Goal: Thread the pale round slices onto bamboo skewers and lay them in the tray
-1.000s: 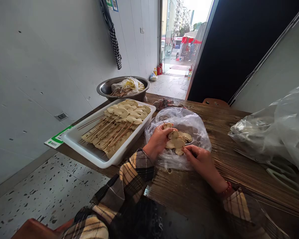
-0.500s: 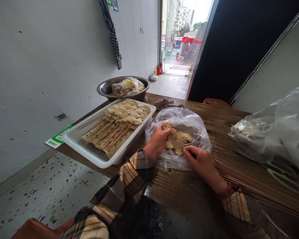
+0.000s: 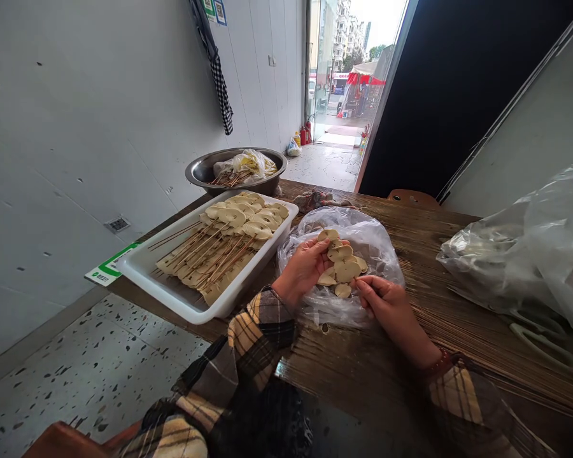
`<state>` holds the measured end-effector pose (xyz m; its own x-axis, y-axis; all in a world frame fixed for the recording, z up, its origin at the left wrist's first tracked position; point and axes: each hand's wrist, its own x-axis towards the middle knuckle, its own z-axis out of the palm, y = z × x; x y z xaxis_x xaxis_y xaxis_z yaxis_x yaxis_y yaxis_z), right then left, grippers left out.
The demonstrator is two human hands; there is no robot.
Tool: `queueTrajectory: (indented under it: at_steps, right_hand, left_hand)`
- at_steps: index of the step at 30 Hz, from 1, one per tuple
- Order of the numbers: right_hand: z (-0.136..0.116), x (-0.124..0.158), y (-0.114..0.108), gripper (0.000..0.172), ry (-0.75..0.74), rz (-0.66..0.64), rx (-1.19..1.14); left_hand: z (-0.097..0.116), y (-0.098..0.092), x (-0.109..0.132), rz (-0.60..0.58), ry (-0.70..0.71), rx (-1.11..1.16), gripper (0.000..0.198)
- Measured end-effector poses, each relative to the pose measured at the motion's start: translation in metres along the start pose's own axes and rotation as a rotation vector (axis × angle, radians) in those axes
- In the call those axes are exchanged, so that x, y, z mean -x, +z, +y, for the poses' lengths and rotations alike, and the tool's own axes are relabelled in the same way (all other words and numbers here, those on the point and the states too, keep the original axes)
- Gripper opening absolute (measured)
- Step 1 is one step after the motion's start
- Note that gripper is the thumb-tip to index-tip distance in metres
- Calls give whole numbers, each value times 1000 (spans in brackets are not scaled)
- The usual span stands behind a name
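Observation:
My left hand (image 3: 307, 264) is closed at the top end of a row of thin, pale round slices (image 3: 347, 271) threaded on a skewer. The slices overlap and hang slantwise over an open clear plastic bag (image 3: 382, 245). At the lower end of the row, my right hand (image 3: 386, 302) pinches the skewer, which is mostly hidden. Loose slices (image 3: 342, 291) lie in the bag beneath. Left of the bag stands a white tray (image 3: 205, 313) holding skewered slices (image 3: 267, 222), stacked with their sticks pointing toward the near left.
A metal basin (image 3: 195, 170) with bagged skewers stands behind the tray. Bare skewers (image 3: 477, 356) lie at the right of the wooden table (image 3: 334, 362), near scissors (image 3: 544, 346) and another plastic bag (image 3: 520, 235). A crumpled cloth (image 3: 318, 200) lies behind the open bag.
The skewered row has lifted slightly and tilted, showing more of its slices. My left fingers have shifted along its upper end; my right hand has moved slightly to the right, still pinching.

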<state>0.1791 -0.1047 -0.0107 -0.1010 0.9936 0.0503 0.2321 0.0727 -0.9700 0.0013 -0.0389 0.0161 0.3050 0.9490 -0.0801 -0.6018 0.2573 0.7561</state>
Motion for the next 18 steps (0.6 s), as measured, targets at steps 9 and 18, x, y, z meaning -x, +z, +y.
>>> queueTrajectory:
  at_steps: [9, 18]
  right_hand:
    - [4, -2, 2, 36, 23, -49, -261]
    - [5, -2, 3, 38, 26, -35, -182]
  left_hand:
    - [-1, 2, 2, -78, 38, -56, 31]
    - [-10, 1, -1, -28, 70, -103, 37]
